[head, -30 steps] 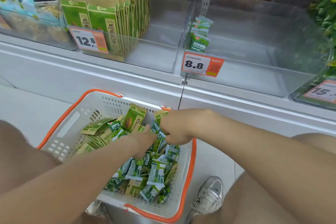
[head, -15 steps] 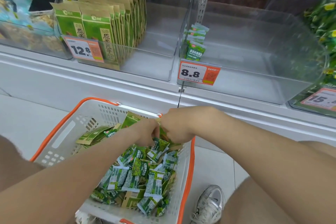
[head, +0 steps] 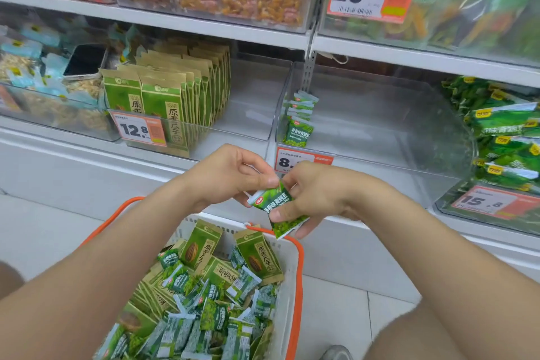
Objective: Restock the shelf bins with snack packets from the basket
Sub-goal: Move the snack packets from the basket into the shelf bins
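A small green pea packet is pinched between both hands above the far rim of the basket. My left hand grips its top edge; my right hand holds its right side and lower part. The white basket with orange rim sits on the floor below, filled with several small green pea packets and larger green-and-tan seed packets. Ahead, a clear shelf bin holds a short row of matching pea packets at its left side. The bin to its left holds a row of seed packets.
Price tags read 12.8 and 8.8 on the bin fronts. A phone lies in the far-left bin. A full bin of green bags is at the right. The upper shelf overhangs the bins. A shoe sits beside the basket.
Both hands rose out of the basket holding a small green pea packet. The view tilted upward, showing the upper shelf.
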Motion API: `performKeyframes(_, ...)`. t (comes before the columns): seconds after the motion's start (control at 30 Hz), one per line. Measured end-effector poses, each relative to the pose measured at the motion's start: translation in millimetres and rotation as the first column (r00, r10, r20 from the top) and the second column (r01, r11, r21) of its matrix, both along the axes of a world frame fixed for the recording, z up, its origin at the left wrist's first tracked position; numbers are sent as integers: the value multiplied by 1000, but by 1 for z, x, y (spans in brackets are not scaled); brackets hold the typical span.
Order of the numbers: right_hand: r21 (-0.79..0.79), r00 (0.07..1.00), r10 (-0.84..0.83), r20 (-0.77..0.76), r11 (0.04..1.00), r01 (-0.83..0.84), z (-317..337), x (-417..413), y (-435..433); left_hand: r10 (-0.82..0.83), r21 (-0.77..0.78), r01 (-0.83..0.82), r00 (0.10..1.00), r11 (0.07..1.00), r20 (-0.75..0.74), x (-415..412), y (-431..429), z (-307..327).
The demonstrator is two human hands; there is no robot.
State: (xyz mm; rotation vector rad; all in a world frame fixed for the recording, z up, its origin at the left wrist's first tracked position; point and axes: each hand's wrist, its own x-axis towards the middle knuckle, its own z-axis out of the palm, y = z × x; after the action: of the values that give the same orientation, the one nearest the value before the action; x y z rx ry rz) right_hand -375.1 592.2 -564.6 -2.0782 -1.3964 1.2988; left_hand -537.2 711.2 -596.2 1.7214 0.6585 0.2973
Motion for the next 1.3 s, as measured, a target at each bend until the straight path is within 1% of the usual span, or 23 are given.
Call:
performKeyframes(0.1, 41, 1000, -14, -13, 999, 15, 7, 5, -3, 56, -1, -56, 994, 998, 95, 4, -6, 3)
performKeyframes(0.2, 44, 999, -8, -32, 999, 9, 19, 10, -6, 120, 78, -136, 976, 988, 182, 10, -10, 5)
performKeyframes(0.23, 60, 998, -14, -56, 998, 17, 26, 12, -7, 162, 138, -194, 964, 971, 211, 12, -10, 5)
performKeyframes(0.27, 98, 996, -36, -83, 994, 44, 34, 15, -8, 210, 234, -265, 949, 936, 235, 15, -9, 4)
performKeyframes(0.3, 153, 990, -86, -112, 983, 103, 40, 20, -6, 253, 358, -334, 933, 872, 255, 17, -7, 4)
performKeyframes(0.37, 264, 958, -235, -167, 925, 273, 45, 37, 1, 289, 577, -410, 911, 707, 294, 21, -4, 2)
performKeyframes(0.4, 312, 938, -302, -168, 887, 341, 43, 48, 7, 280, 636, -418, 908, 649, 310, 23, -3, 3)
performKeyframes(0.43, 357, 920, -362, -152, 848, 393, 39, 58, 13, 258, 671, -411, 911, 617, 321, 25, -1, 3)
performKeyframes(0.5, 444, 870, -476, -130, 757, 480, 30, 75, 28, 210, 703, -381, 924, 601, 321, 30, 2, 1)
performKeyframes(0.57, 491, 838, -533, -116, 703, 515, 20, 87, 42, 182, 706, -344, 937, 619, 297, 34, 5, -3)
performKeyframes(0.63, 489, 843, -536, -43, 725, 485, 8, 95, 58, 185, 737, -312, 950, 600, 252, 38, 7, -7)
performKeyframes(0.73, 404, 873, -484, 66, 813, 420, -6, 99, 77, 241, 794, -285, 954, 537, 180, 41, 8, -7)
performKeyframes(0.77, 391, 880, -460, 115, 836, 385, -8, 99, 82, 246, 796, -278, 955, 538, 168, 42, 10, -6)
performKeyframes(0.87, 389, 862, -412, 296, 876, 285, -9, 99, 94, 196, 752, -256, 966, 608, 170, 43, 14, -8)
performKeyframes(0.97, 381, 829, -395, 397, 892, 242, -12, 98, 104, 180, 766, -249, 968, 593, 175, 43, 18, -12)
performKeyframes(1.1, 322, 793, -384, 474, 913, 250, -13, 91, 113, 183, 793, -225, 972, 566, 145, 43, 20, -18)
performKeyframes(1.23, 191, 751, -360, 553, 933, 306, 1, 83, 105, 180, 787, -229, 972, 573, 152, 44, 21, -17)
performKeyframes(1.3, 143, 749, -344, 566, 936, 322, 10, 83, 100, 180, 785, -229, 972, 575, 152, 43, 21, -17)
